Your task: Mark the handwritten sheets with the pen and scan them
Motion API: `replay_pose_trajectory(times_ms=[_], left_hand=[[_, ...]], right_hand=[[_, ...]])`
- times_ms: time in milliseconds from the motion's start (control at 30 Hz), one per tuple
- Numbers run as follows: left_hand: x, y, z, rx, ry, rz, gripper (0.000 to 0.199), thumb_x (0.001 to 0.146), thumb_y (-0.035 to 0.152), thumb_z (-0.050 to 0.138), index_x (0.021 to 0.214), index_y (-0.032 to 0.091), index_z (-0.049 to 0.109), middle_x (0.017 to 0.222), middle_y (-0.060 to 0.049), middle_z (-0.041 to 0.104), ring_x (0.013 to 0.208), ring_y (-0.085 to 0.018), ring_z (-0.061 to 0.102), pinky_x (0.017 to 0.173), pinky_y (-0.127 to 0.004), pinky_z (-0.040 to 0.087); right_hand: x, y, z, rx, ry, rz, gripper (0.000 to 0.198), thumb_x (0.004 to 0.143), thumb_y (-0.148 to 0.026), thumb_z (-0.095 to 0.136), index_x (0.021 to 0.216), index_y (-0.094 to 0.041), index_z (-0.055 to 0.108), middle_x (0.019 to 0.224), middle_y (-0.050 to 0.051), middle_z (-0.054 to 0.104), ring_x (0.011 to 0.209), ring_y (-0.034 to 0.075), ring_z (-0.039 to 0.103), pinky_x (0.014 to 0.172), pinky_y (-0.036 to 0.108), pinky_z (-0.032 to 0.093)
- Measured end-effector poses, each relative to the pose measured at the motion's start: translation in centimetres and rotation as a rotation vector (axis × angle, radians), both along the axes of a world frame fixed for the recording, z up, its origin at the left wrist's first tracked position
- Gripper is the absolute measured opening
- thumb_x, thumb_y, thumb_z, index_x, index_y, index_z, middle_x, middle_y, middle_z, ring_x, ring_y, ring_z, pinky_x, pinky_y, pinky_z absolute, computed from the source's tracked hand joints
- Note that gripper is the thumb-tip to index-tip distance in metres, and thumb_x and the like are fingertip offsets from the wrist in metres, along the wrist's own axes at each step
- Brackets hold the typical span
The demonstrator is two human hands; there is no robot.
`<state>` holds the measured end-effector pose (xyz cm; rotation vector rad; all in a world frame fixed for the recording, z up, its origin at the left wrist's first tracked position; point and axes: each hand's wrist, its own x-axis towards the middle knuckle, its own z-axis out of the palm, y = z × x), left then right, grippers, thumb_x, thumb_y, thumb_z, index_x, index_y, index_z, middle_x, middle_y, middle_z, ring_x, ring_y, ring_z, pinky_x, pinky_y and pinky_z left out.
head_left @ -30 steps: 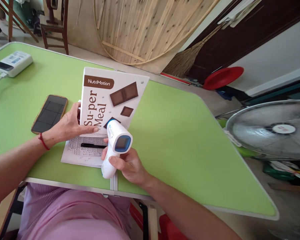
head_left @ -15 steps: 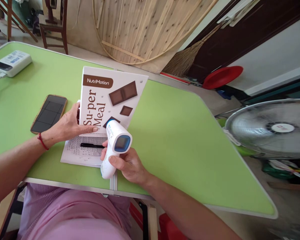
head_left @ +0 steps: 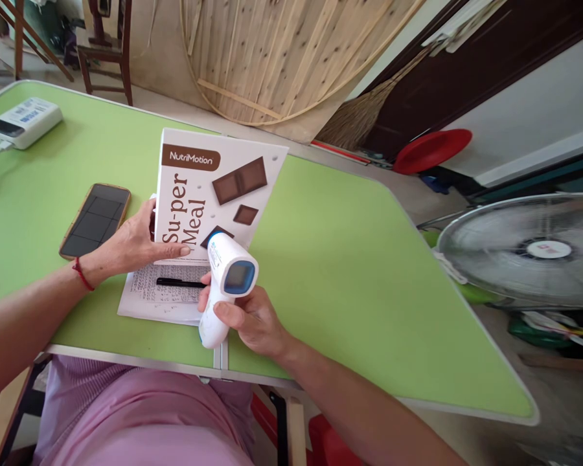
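My left hand (head_left: 138,239) grips the lower left side of a white box (head_left: 238,149) printed "NutriMotion Su-per Meal" with chocolate pieces. The thumb lies across its front; the other fingers are hidden behind it. My right hand (head_left: 252,320) is wrapped round the handle of a white and blue infrared thermometer (head_left: 217,278), whose small screen faces me. The thermometer's head overlaps the box's lower right corner in view; whether they touch I cannot tell. Below the box lies a handwritten sheet of paper (head_left: 146,307), with a black pen (head_left: 177,282) on it.
A smartphone (head_left: 97,220) in a yellowish case lies left of the box on the green table (head_left: 350,291). Farther left is a white power bank (head_left: 26,123) with a cable. A fan (head_left: 515,249) stands beyond the table's right edge, near a red basin (head_left: 432,150).
The thermometer has shifted very slightly to the right in my right hand. My left hand and the box have stayed in place.
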<state>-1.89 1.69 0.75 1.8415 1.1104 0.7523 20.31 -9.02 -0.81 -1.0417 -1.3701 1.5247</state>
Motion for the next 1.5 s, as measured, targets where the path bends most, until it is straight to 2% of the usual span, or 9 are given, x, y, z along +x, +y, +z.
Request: replay_pose_trajectory(times_ms=[767, 1100, 1267, 1500], left_hand=[[-0.10, 0.13, -0.08, -0.016, -0.015, -0.028, 0.079, 0.064, 0.065, 0.082, 0.119, 0.018, 0.052, 0.122, -0.012, 0.064, 0.112, -0.035, 0.062, 0.090, -0.048, 0.053], [-0.19, 0.34, -0.38, 0.012, -0.009, -0.031, 0.078, 0.064, 0.063, 0.084, 0.121, 0.018, 0.054, 0.122, -0.013, 0.063, 0.108, -0.035, 0.063, 0.085, -0.047, 0.054], [-0.30, 0.43, -0.79, 0.055, -0.086, -0.047, 0.076, 0.065, 0.055, 0.088, 0.123, 0.020, 0.054, 0.114, -0.010, 0.067, 0.106, -0.033, 0.064, 0.087, -0.046, 0.055], [-0.15, 0.26, -0.53, 0.030, -0.159, -0.056, 0.074, 0.067, 0.055, 0.087, 0.124, 0.020, 0.054, 0.117, -0.011, 0.067, 0.109, -0.032, 0.064, 0.091, -0.048, 0.054]], right_hand=[[0.07, 0.04, -0.09, -0.013, -0.002, -0.017, 0.043, 0.074, -0.061, 0.075, 0.078, -0.019, 0.065, 0.074, 0.004, 0.065, 0.065, 0.015, 0.058, 0.059, 0.030, 0.048], [0.29, 0.09, -0.09, -0.015, -0.063, -0.018, 0.045, 0.073, -0.063, 0.075, 0.079, -0.020, 0.063, 0.074, 0.003, 0.064, 0.066, 0.016, 0.057, 0.062, 0.032, 0.048], [0.31, 0.08, 0.00, -0.018, -0.070, -0.016, 0.045, 0.073, -0.063, 0.074, 0.079, -0.020, 0.063, 0.073, 0.003, 0.065, 0.066, 0.016, 0.057, 0.062, 0.032, 0.048], [0.19, 0.14, 0.05, -0.026, -0.060, -0.018, 0.045, 0.072, -0.063, 0.075, 0.078, -0.020, 0.063, 0.074, 0.003, 0.065, 0.066, 0.016, 0.057, 0.062, 0.032, 0.048]])
